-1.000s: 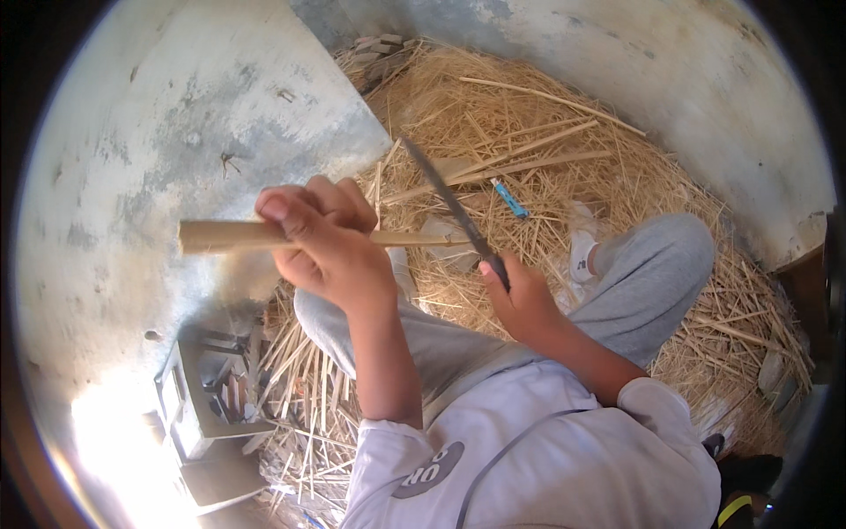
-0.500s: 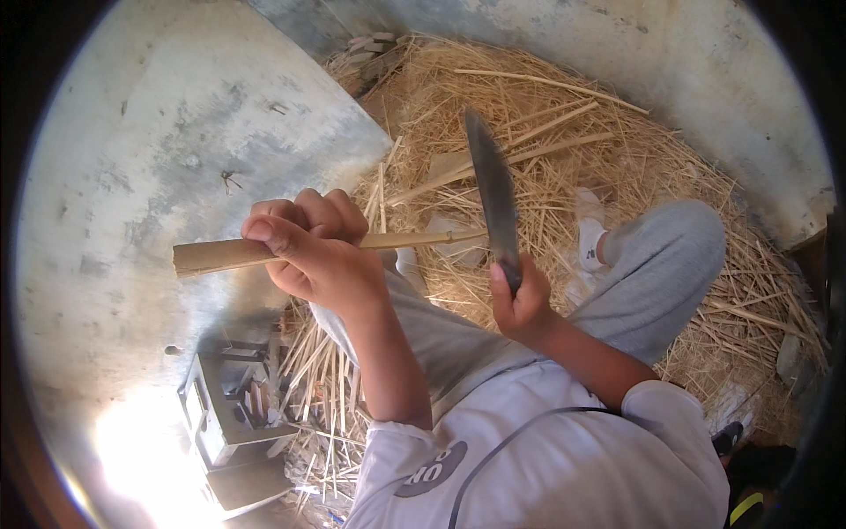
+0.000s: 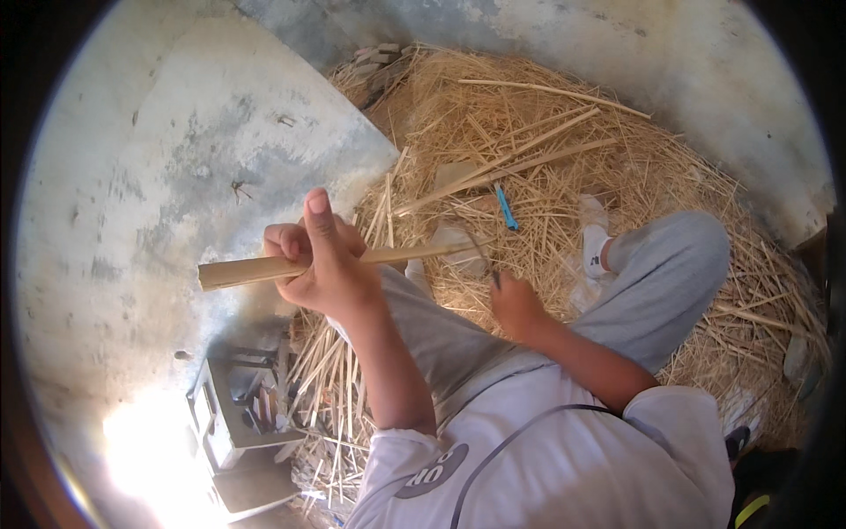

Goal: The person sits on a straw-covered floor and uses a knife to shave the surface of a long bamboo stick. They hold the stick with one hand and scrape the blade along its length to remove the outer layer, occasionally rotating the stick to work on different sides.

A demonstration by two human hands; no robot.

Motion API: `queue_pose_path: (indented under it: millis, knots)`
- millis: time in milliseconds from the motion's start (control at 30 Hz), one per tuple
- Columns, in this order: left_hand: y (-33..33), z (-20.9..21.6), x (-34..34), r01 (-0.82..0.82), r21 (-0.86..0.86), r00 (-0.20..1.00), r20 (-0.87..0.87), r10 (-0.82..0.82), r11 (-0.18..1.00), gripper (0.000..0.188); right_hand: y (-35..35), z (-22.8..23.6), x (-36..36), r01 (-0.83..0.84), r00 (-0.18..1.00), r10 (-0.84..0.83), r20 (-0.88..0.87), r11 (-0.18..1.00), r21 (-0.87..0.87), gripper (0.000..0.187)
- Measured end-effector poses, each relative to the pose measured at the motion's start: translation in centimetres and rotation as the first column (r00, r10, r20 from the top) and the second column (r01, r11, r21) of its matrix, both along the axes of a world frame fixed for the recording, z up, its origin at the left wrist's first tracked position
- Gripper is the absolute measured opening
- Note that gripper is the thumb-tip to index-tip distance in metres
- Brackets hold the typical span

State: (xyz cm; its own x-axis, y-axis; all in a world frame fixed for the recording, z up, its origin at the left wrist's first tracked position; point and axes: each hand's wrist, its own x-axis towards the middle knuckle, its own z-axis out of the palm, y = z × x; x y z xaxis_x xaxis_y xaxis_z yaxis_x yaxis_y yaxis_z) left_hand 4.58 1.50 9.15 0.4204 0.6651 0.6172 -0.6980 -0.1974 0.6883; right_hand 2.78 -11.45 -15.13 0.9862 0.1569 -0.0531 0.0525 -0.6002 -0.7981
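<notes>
My left hand (image 3: 330,263) is curled round a pale strip (image 3: 236,273), thumb up; my right hand (image 3: 518,307) grips a knife (image 3: 489,265). Blade-strip contact: can't tell, blurry.

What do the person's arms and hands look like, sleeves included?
The left hand and right hand wear no gloves. Both forearms are bare, with no wristband visible. Pale short sleeves belong to a shirt crossed by a thin dark cord.

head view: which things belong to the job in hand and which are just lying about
In use: pale strip, held in the left hand; knife, held in the right hand.

Lying about: small blue object, loose strips, grey box at lower left.
</notes>
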Motion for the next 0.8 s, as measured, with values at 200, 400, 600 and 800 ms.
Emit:
queue_pose_path:
  millis: [200, 400, 600, 800]
  knots:
    - [1.9, 0.8, -1.2, 0.079, -0.054, 0.996, 0.053, -0.076, 0.995, 0.048, -1.7, 11.5, -0.3, -0.02, 0.979, -0.077, 0.189, 0.886, 0.463, 0.028]
    - [1.7, -0.8, 0.4, 0.007, -0.059, 1.0, 0.025, -0.005, 0.998, 0.049, 0.3, 3.6, -1.9, -0.205, 0.979, 0.203, 0.036, 0.947, 0.248, 0.025]
    - [3.4, -0.6, -0.6, -0.03, -0.055, 0.999, -0.035, 0.029, 0.998, 0.048, -0.5, 10.5, -1.6, -0.149, 0.97, 0.02, 0.242, 0.839, 0.524, 0.026]
    - [3.5, -2.6, 0.7, -0.057, -0.03, 0.998, -0.014, 0.057, 0.998, 0.044, 1.1, 2.0, -0.6, -0.195, 0.98, 0.186, 0.066, 0.964, 0.179, 0.023]
